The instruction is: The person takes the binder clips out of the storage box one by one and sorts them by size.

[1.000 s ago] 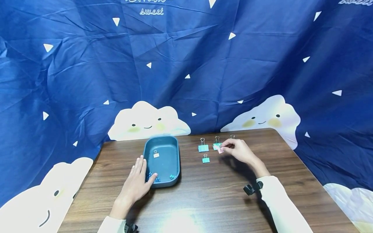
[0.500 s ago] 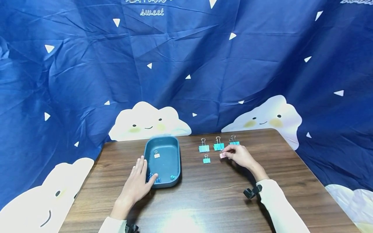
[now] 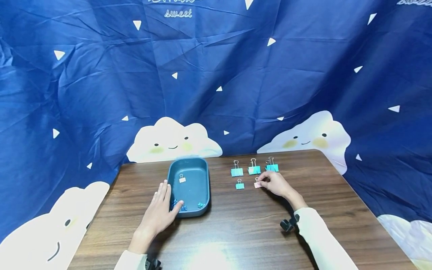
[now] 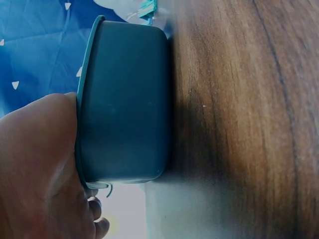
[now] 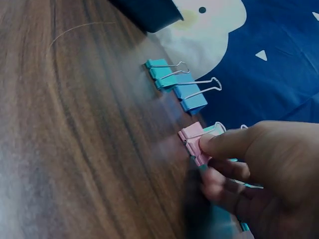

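My right hand (image 3: 278,183) pinches a small pink binder clip (image 5: 191,133) between thumb and fingers, low over the table, its wire handle pointing away. Left of it stands a small teal binder clip (image 3: 240,186). Behind these is a row of larger clips: a blue binder clip (image 3: 237,172), a teal binder clip (image 3: 254,170) and another teal binder clip (image 3: 272,168), partly behind my hand. My left hand (image 3: 156,213) lies against the blue tray (image 3: 192,193), fingers straight along its left rim and thumb over the near corner.
Inside the tray are a whitish binder clip (image 3: 182,180), several small blue clips (image 3: 183,207) in the near left corner and small teal clips (image 3: 201,205) near right. The wooden table (image 3: 243,228) ends at a blue curtain (image 3: 236,75) with cloud prints.
My right hand has brought the pink clip toward me, from in front of the middle teal clip down beside the small teal one. My left hand stays on the tray.
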Motion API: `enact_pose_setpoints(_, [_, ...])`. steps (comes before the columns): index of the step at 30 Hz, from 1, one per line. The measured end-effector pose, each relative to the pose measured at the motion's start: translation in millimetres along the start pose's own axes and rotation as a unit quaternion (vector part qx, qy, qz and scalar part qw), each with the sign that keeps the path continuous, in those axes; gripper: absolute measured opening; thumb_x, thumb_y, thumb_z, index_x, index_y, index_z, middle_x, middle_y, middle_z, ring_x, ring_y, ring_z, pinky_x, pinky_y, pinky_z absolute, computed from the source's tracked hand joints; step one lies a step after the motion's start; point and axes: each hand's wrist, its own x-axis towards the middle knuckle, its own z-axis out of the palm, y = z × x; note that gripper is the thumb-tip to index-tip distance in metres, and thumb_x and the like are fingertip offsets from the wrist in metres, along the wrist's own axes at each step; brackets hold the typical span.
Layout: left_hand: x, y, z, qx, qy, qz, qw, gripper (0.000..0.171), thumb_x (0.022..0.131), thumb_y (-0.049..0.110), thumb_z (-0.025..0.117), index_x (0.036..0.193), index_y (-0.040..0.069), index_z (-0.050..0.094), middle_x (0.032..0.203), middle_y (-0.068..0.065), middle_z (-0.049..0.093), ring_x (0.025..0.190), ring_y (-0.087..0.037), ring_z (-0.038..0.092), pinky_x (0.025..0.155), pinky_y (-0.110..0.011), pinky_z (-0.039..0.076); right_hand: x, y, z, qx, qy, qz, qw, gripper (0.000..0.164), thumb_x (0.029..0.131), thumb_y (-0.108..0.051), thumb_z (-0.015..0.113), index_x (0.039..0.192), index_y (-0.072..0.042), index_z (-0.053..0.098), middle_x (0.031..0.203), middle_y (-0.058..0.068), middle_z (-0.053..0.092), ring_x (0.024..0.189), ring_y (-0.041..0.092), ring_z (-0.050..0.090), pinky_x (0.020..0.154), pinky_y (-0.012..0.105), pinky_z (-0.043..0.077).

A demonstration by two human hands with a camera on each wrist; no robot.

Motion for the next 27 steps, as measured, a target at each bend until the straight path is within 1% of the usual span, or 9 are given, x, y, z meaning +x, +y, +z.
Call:
enact_pose_setpoints(3, [-0.2,0.5,0.1,-0.002,-0.001,-0.001,1.0,0.091,0.108,0.056,0.053,0.166,-0.007,0.022,0.178,-0.025,0.009,0.166,-0.042,0.011,0.134,-0.059,0.017,0.8,3.0,1.9,-0.025,0.008,-0.013,1.0,0.006,0.096,-0.01,0.078,0.092,-0.006,0.076,0.091,0.004,0.073,0.083,0.012,0.061,0.075,0.028,0.051])
enact_pose_setpoints(5, [-0.3,0.7,-0.1,-0.001,-0.001,-0.001,1.0,0.091,0.108,0.056,0.053,0.166,-0.007,0.022,0.178,-0.025,0.01,0.166,-0.042,0.011,0.134,-0.058,0.017,1.3,4.0,2.6,-0.025,0.007,-0.012,1.0,0.007,0.097,-0.011,0.077,0.093,-0.005,0.075,0.09,0.004,0.073,0.081,0.012,0.061,0.075,0.028,0.051])
enact_pose_setpoints(12, [0.1,0.6,-0.6,-0.002,-0.003,-0.001,1.0,0.091,0.108,0.057,0.052,0.167,-0.006,0.021,0.178,-0.024,0.008,0.166,-0.042,0.011,0.135,-0.058,0.016,0.5,4.9,3.7,-0.017,0.011,-0.009,1.0,0.005,0.096,-0.011,0.078,0.094,-0.007,0.075,0.089,0.003,0.073,0.079,0.01,0.061,0.072,0.025,0.05])
enact_pose_setpoints(17, [-0.6,0.5,-1.2,-0.003,-0.006,-0.004,1.0,0.092,0.109,0.058,0.05,0.167,-0.006,0.02,0.179,-0.023,0.007,0.167,-0.041,0.009,0.135,-0.057,0.016,0.8,6.2,4.5,-0.019,0.014,-0.003,1.0,0.006,0.096,-0.012,0.078,0.094,-0.008,0.075,0.088,0.003,0.071,0.079,0.01,0.06,0.072,0.024,0.049])
enact_pose_setpoints(23, [-2.3,0.9,-1.2,-0.008,0.009,0.001,0.9999,0.081,0.114,0.051,0.042,0.166,-0.008,0.023,0.178,-0.024,0.011,0.166,-0.043,0.012,0.134,-0.06,0.017,1.3,6.9,4.8,-0.024,0.017,0.003,1.0,0.005,0.097,-0.013,0.077,0.093,-0.01,0.075,0.088,0.001,0.07,0.079,0.01,0.059,0.073,0.025,0.049])
enact_pose_setpoints(27, [-2.6,1.3,-1.7,-0.004,0.014,0.006,0.9999,0.078,0.115,0.049,0.041,0.165,-0.008,0.024,0.178,-0.025,0.013,0.166,-0.043,0.013,0.134,-0.059,0.019,1.4,7.2,4.6,-0.031,0.015,0.004,0.999,0.006,0.098,-0.014,0.076,0.096,-0.009,0.076,0.09,0.002,0.07,0.08,0.009,0.059,0.074,0.024,0.049])
